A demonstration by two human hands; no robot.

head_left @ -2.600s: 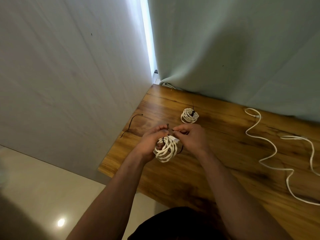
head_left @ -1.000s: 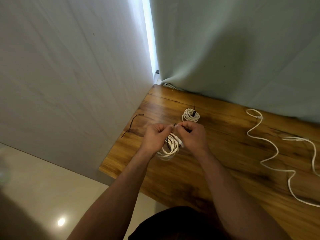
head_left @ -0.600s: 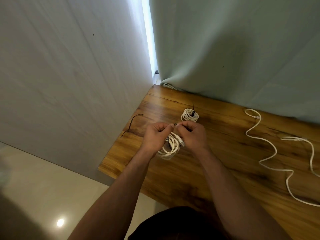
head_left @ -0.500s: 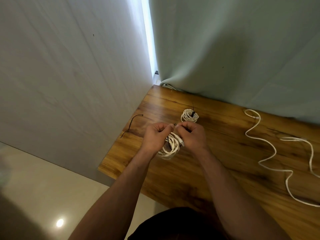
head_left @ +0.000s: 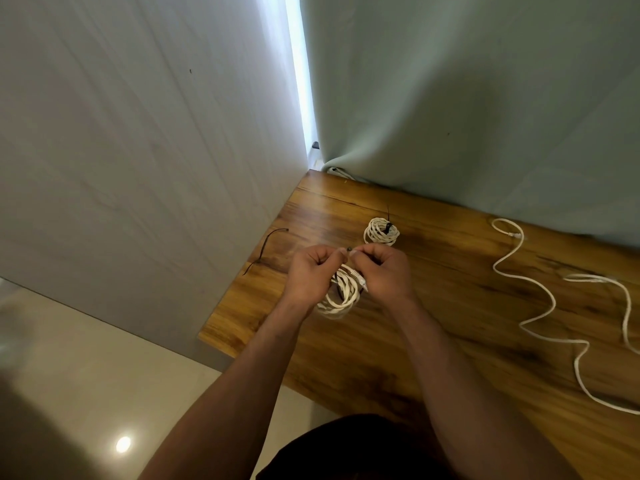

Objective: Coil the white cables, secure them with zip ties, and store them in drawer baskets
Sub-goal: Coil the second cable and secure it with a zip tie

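The white cable coil (head_left: 341,299) hangs between and just below both hands, over the wooden table (head_left: 450,306). The left hand (head_left: 310,271) and right hand (head_left: 382,271), fingers curled, meet and pinch a dark zip tie (head_left: 349,250) above it. Behind them lies a tied coil (head_left: 381,232).

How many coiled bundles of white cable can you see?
2. The tied coil lies on the table; the held coil is between left hand and right hand. None seems hidden.

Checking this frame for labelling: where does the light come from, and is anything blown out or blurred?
Head view: daylight through the curtain gap is blown out; a glare spot sits on the floor; the frame's lower-left corner is blurred; left hand and right hand, pinching the zip tie above the coil, look sharp.
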